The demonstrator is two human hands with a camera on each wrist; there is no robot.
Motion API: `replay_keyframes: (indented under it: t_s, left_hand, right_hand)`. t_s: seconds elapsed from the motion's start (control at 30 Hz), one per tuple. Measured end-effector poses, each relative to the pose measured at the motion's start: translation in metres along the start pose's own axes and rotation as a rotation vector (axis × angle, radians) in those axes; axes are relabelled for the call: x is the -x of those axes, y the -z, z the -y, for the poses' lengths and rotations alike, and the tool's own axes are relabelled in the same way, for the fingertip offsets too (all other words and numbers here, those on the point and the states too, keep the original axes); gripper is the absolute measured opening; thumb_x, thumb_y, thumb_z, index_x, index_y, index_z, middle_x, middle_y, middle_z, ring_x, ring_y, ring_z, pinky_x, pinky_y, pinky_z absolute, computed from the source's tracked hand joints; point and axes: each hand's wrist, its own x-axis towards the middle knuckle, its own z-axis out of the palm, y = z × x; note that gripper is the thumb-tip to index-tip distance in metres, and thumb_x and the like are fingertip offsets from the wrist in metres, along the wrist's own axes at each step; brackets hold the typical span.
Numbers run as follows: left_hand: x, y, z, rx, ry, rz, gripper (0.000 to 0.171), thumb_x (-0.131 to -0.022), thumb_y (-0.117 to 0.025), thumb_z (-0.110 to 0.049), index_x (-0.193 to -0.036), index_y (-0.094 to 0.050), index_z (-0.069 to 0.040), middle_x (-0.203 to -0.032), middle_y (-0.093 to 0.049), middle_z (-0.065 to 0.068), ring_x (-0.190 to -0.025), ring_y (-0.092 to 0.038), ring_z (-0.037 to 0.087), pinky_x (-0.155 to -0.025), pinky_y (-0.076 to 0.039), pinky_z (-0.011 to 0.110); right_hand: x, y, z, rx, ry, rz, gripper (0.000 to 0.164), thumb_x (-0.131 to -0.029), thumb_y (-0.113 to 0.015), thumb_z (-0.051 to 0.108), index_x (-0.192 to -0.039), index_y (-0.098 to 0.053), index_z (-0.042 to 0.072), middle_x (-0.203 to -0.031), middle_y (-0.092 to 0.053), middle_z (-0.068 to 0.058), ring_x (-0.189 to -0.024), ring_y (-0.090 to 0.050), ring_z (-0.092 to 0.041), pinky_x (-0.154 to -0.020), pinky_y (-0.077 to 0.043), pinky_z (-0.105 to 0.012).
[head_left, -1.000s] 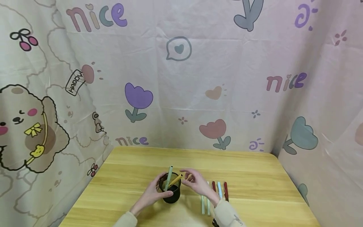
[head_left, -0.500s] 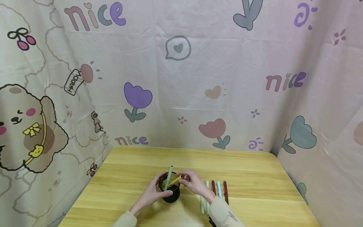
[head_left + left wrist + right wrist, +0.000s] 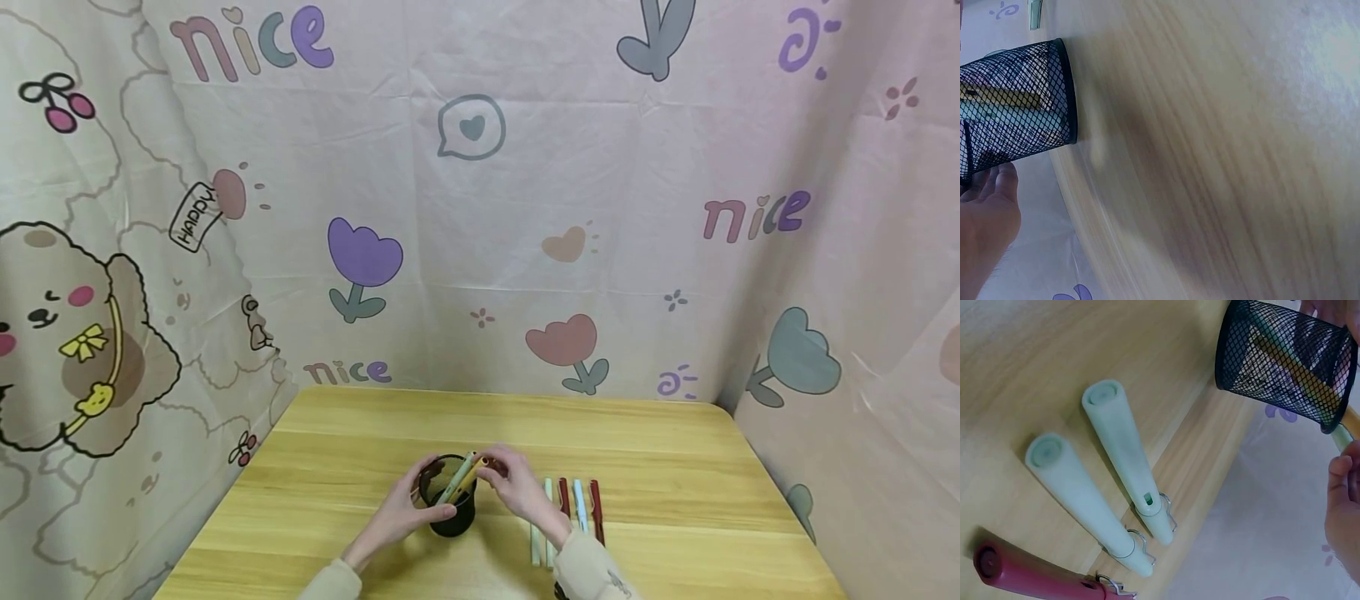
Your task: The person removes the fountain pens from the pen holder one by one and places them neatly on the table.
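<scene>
In the head view my left hand grips a black mesh pen holder, thumb across the near side and fingers round the far left. The holder stands upright on the table. Inside it a green pen and a yellow pen lean to the right, side by side, their upper ends above the rim. My right hand pinches these upper ends; its fingers partly hide them. Through the mesh in the left wrist view both pens show. In the right wrist view my right hand is close beside the holder's rim.
Right of the holder, pens lie in a row: two pale green pens, dark red pens and a light blue pen. My right sleeve covers part of them. A patterned cloth hangs behind the wooden table.
My right hand has come in to the pens' upper ends. The green pen, steeper before, has tipped right against the yellow one. My left hand and the holder have stayed put.
</scene>
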Motion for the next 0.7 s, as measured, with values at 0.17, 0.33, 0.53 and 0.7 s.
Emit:
replay_keyframes:
  t_s: [0.17,0.33,0.53,0.7]
  left_hand:
    - [0.0002,-0.0004,-0.0008,-0.003,0.013,-0.009,0.093,-0.081,-0.085,-0.021,-0.154,-0.032,-0.001,-0.152,-0.047,0.025,-0.143,-0.042,0.045,-0.119,-0.033,0.062]
    - [0.0,-0.0002,-0.0004,0.005,0.009,-0.01,0.092,-0.081,-0.085,-0.02,-0.154,-0.032,0.0,-0.151,-0.048,0.025,-0.143,-0.042,0.045,-0.119,-0.032,0.062]
    - [0.0004,0.0,-0.0006,0.014,0.008,-0.005,0.091,-0.081,-0.085,-0.019,-0.154,-0.033,-0.002,-0.152,-0.048,0.024,-0.143,-0.042,0.044,-0.12,-0.032,0.061]
    - [0.0017,-0.0004,-0.0024,0.013,0.015,-0.003,0.091,-0.081,-0.085,-0.021,-0.155,-0.033,-0.004,-0.152,-0.047,0.024,-0.144,-0.04,0.045,-0.119,-0.032,0.063]
  right_hand:
    - [0.0022,0.0018,0.0043,-0.016,-0.012,-0.083,0.017,-0.096,-0.065,0.014,-0.11,-0.07,0.006,-0.091,-0.061,-0.003,-0.071,-0.049,0.002,-0.06,-0.047,-0.014]
    - [0.0033,0.0021,0.0031,-0.08,0.003,-0.16,0.016,-0.094,-0.068,0.012,-0.105,-0.07,0.002,-0.096,-0.062,-0.007,-0.071,-0.054,0.002,-0.061,-0.053,-0.016]
    - [0.0071,0.0025,0.0022,-0.186,0.002,-0.248,0.012,-0.093,-0.068,0.01,-0.102,-0.07,0.001,-0.093,-0.066,-0.015,-0.068,-0.063,-0.013,-0.058,-0.055,-0.02]
    - [0.0089,0.0033,-0.0006,-0.301,-0.068,-0.283,0.015,-0.098,-0.063,0.012,-0.108,-0.068,0.001,-0.085,-0.069,-0.026,-0.067,-0.062,-0.005,-0.057,-0.054,-0.02]
